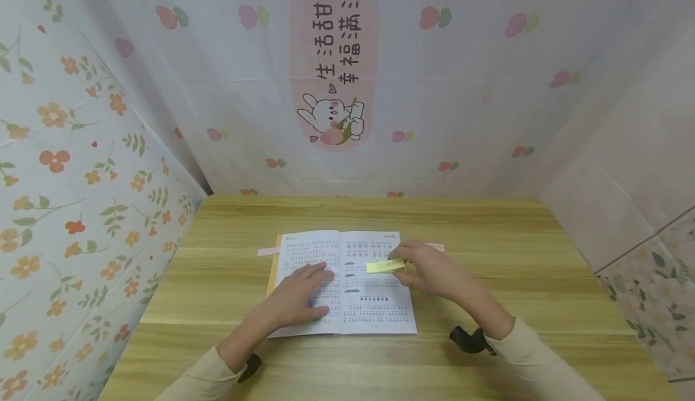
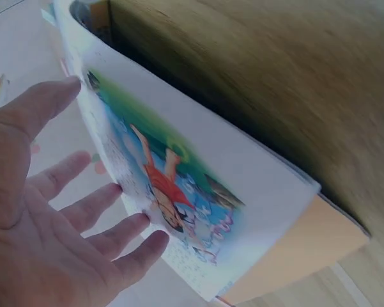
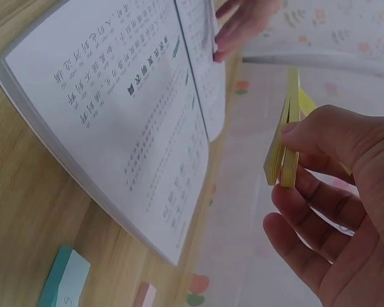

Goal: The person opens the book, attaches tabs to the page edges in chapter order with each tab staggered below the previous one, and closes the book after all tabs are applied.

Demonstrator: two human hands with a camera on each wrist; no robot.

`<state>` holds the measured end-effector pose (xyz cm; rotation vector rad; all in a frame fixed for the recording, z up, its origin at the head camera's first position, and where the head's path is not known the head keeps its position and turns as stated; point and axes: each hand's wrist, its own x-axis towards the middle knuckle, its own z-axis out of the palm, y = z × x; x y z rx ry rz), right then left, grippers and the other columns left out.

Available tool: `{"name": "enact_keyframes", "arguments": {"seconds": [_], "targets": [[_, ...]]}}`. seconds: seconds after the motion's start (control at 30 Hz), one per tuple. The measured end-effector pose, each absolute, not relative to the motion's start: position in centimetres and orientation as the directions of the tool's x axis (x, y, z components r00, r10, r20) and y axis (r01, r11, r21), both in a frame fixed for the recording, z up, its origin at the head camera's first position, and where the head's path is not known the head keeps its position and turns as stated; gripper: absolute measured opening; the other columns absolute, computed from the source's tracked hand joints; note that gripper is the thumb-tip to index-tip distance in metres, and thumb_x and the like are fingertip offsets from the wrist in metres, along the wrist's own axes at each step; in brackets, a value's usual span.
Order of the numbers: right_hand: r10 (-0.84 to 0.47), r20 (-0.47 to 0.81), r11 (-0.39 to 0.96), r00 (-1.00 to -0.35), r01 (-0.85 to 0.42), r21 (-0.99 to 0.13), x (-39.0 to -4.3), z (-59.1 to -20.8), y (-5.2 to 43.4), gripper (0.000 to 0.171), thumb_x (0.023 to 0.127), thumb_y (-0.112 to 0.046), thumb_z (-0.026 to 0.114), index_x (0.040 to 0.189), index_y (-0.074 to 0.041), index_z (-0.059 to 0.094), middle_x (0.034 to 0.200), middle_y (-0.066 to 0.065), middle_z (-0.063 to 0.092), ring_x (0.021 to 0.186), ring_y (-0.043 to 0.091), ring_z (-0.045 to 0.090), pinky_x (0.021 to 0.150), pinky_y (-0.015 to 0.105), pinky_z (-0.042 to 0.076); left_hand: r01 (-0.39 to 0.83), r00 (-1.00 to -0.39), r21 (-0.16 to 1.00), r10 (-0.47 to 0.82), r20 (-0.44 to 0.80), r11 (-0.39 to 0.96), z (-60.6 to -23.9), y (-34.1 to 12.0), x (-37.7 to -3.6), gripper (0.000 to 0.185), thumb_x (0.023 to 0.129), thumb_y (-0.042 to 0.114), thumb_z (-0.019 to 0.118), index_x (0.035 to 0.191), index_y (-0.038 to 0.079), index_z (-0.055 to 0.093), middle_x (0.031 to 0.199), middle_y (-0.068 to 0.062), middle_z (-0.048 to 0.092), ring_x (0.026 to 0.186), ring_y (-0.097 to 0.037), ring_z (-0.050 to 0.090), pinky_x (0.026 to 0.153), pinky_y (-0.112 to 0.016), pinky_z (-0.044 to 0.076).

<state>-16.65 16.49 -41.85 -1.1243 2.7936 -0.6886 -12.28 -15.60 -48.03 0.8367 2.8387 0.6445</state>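
Nearest, at bottom edge of head view: two cream sleeves, a black wrist-mounted device (image 1: 471,340) on each forearm.

Left hand (image 1: 300,296): fingers straight and spread, palm down, pressing flat on left page of open white paperback book with printed Chinese text (image 1: 374,304). Holding nothing.

Right hand (image 1: 431,268): thumb and fingers pinching small yellow sticky-note pad (image 1: 385,265), raised just above right page of book. Right wrist view: pad (image 3: 282,153) seen edge-on, clamped between thumb and fingertips, apart from page.

Book: lying open on light wooden table (image 1: 543,280), centre of surface.

Beyond book: pink paper strips (image 1: 268,251) protruding at both sides of upper edge.

Farthest: white cloth backdrop with bunny print (image 1: 331,117).
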Motion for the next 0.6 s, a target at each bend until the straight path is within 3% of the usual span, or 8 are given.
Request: {"name": "enact_keyframes", "arguments": {"seconds": [0.27,0.43,0.6], "targets": [[-0.664,0.106,0.65,-0.74,-0.641,-0.407,-16.3,-42.2,15.6,0.022,0.087,-0.012,0.08,0.108,-0.011,0.074,0.105,-0.003,0.066,0.091,0.018,0.061,0.076,0.028,0.053,0.455,-0.874,0.493,0.477,0.089,0.741,-47.0,-14.3,-12.3,0.055,0.088,0.035,0.081,0.134,0.011,0.062,0.134,-0.004,0.062,0.123,-0.024,0.057,0.101,-0.045,0.046],[-0.669,0.118,0.641,-0.733,-0.65,-0.408,-16.0,-42.4,15.0,0.023,0.086,-0.011,0.081,0.108,-0.013,0.074,0.105,-0.004,0.066,0.089,0.016,0.062,0.076,0.027,0.054,0.455,-0.88,0.568,0.445,0.168,0.685,-46.4,-13.3,-12.3,0.049,0.088,0.035,0.081,0.128,0.011,0.066,0.125,0.003,0.065,0.109,-0.019,0.064,0.089,-0.038,0.053],[-0.691,0.13,0.616,-0.711,-0.673,-0.41,-15.9,-42.6,14.4,0.022,0.086,-0.011,0.081,0.107,-0.014,0.075,0.102,-0.006,0.066,0.085,0.016,0.061,0.073,0.026,0.053,0.492,-0.865,0.587,0.439,0.244,0.643,-46.1,-12.4,-12.3,0.044,0.086,0.032,0.084,0.123,0.013,0.068,0.12,0.005,0.067,0.103,-0.019,0.067,0.084,-0.034,0.055]]}}
